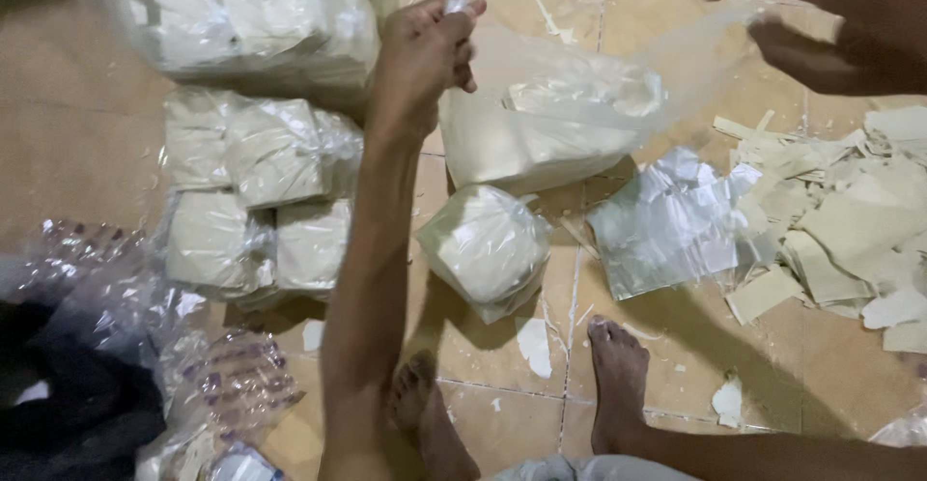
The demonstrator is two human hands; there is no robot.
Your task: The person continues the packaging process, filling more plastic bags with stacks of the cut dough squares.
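Tan tiled floor [68,153] carrying everything. Landmark: the single filled white packet [486,245] lying mid-floor. Left of it, a cluster of similar filled packets [256,196] resting together. Beyond those, a large clear sack [241,17] sitting. Right of the landmark, flat empty plastic bags [671,225] lying stacked; further right, paper scraps [840,220] piling. Two bare feet [618,384] standing just near side of it.

We seem to be on a home floor used for hand packing: bare feet [618,384] on beige tiles [502,423], filled clear bags [256,191] at centre left, paper scraps [850,220] at right.
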